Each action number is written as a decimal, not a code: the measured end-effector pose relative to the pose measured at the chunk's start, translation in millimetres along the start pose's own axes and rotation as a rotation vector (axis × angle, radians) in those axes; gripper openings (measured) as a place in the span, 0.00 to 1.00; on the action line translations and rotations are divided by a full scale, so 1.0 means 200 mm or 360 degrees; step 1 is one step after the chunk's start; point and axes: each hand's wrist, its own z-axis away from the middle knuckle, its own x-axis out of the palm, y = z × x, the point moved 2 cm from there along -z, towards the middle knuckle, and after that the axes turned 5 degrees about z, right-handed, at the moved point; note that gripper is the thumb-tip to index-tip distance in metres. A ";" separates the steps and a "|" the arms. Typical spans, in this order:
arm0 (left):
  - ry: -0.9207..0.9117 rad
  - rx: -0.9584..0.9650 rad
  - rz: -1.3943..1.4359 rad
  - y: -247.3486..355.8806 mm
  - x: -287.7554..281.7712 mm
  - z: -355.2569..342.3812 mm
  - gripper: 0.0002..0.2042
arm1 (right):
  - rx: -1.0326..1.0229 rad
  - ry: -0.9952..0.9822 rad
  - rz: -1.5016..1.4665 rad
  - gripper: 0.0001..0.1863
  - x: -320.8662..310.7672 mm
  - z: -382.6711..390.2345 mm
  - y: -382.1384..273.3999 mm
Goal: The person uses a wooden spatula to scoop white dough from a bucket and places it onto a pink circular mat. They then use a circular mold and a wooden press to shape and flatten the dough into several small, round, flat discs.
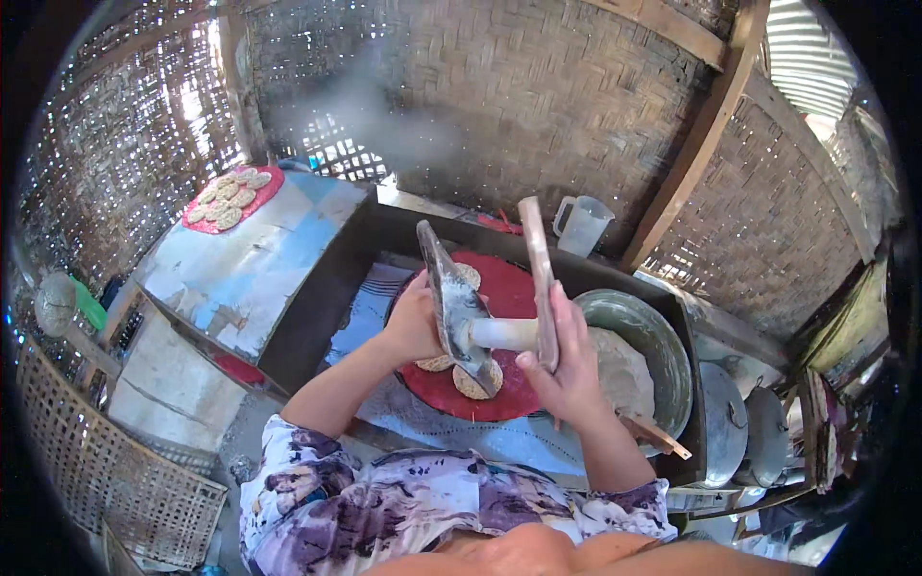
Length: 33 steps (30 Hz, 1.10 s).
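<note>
My left hand point(411, 317) is wrapped around a dark, worn wooden board point(449, 298), its fingers partly hidden behind it. My right hand point(576, 374) grips a paler wooden bar point(540, 278). A white cylinder point(504, 334) joins the two pieces, so together they look like a hand press, held tilted. Below it lies a round red sheet point(509, 283) bearing a few flat, pale, rough-textured discs; one disc point(475, 381) is under the board's lower end. Right of the sheet, a green-grey basin point(680, 360) contains a large pale mass of dough point(619, 370).
A blue-and-white surface point(250, 264) at left carries a red sheet with several pale discs point(230, 200). Dark raised walls point(322, 278) border the work area. Behind stands a clear jug point(584, 228). Metal pots point(720, 422) are at right, and woven bamboo walls point(519, 106) surround the place.
</note>
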 end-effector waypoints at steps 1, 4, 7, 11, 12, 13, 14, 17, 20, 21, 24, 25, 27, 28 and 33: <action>0.0002 0.0012 0.0016 -0.03 0.01 -0.01 0.20 | 0.0007 0.0000 0.0019 0.42 0.01 -0.01 -0.01; 0.0062 0.0174 -0.0254 -0.07 0.08 -0.05 0.21 | -0.0114 -0.0007 0.0195 0.40 0.02 -0.02 -0.04; 0.0170 0.0179 -0.0112 -0.14 0.15 -0.05 0.21 | -0.0094 -0.0092 0.0351 0.40 0.05 -0.01 -0.05; 0.0002 0.0263 -0.0407 -0.14 0.18 -0.06 0.28 | -0.0055 -0.0079 0.0362 0.38 0.13 0.01 -0.02; 0.0057 0.0240 -0.0362 -0.13 0.19 -0.06 0.24 | 0.0046 -0.0154 0.0337 0.38 0.16 0.02 -0.01; 0.0113 0.0216 -0.0317 -0.13 0.20 -0.05 0.20 | 0.0056 -0.0160 0.0336 0.38 0.19 0.01 0.00; 0.0108 0.0211 -0.0309 -0.15 0.20 -0.05 0.20 | 0.0106 -0.0167 0.0327 0.39 0.22 0.01 0.00; 0.0129 0.0173 -0.0068 -0.23 0.24 -0.04 0.20 | 0.0229 -0.0297 0.0201 0.41 0.25 -0.04 0.05; 0.0280 -0.0562 0.0929 -0.34 0.30 -0.07 0.28 | 0.0490 -0.0371 -0.0599 0.44 0.23 -0.13 0.22; 0.0293 -0.0597 0.0937 -0.35 0.29 -0.08 0.28 | 0.0664 -0.0331 -0.1296 0.46 0.23 -0.14 0.29; 0.0001 -0.0074 0.0590 -0.36 0.16 -0.21 0.37 | 0.1137 -0.1131 -0.1779 0.50 0.19 -0.05 0.38; -0.0221 -0.0196 0.1255 -0.35 0.08 -0.25 0.39 | 0.1204 -0.1254 -0.1809 0.51 0.19 -0.03 0.39; -0.0416 -0.0118 0.2317 -0.38 -0.02 -0.37 0.45 | 0.1306 -0.1274 -0.1949 0.51 0.13 -0.06 0.34; -0.0261 0.0134 0.2971 -0.36 -0.04 -0.48 0.46 | 0.1329 -0.1220 -0.2084 0.49 0.10 -0.04 0.32; -0.0688 0.0786 0.3296 -0.26 -0.12 -0.60 0.49 | 0.1260 -0.1315 -0.2265 0.49 0.03 0.12 0.45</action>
